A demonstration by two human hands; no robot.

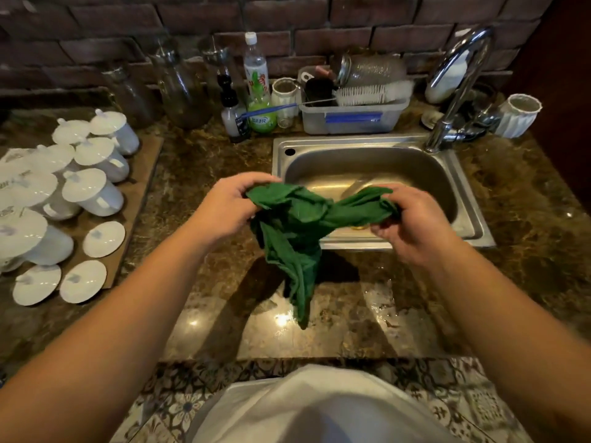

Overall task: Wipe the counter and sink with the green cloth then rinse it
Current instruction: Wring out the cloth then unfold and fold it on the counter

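Mid-frame, both the left hand (228, 211) and right hand (412, 227) grip the bunched cloth (295, 225) above the tabletop (198, 161) at the sink (460, 199) rim; better to fold it flat before wiping.

The sink (377, 161) is brushed steel with a dull sheen; behind it the tap (460, 87) is mirror-bright chrome. Around the sink the surface (527, 199) is polished brown stone, glossy. Over the sink's near rim hangs soft, matt green cloth (297, 231). Left of the sink, glazed white cups (92, 193) sit on matt cardboard (140, 187).
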